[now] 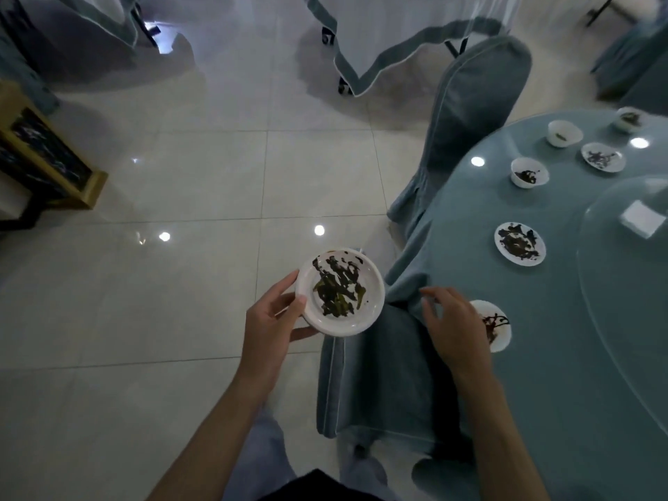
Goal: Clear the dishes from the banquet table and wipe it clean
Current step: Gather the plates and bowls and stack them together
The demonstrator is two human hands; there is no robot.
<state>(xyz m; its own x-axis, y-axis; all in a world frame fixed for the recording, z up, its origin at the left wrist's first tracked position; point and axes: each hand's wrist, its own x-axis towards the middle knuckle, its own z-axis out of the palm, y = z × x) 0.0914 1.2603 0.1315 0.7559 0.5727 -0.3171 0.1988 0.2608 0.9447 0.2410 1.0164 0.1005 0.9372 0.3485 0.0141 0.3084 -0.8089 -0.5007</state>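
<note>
My left hand [273, 318] grips a small white plate [339, 292] smeared with dark sauce, held over the floor to the left of the table. My right hand [453, 325] hovers with relaxed fingers over the near edge of the round banquet table [564, 374], just left of another stained white plate [497, 325], which it partly hides. More dirty dishes lie further along the table: a plate [519, 243], a bowl [529, 172], a second plate [603, 157] and two bowls [564, 133] [629, 119].
A glass turntable [621, 283] with a white folded napkin [643, 219] sits on the table's right. Two covered chairs [473, 113] [383, 374] stand against the table's left side. Tiled floor spreads left; another clothed table [397, 30] stands behind, a wooden stand [47, 160] at far left.
</note>
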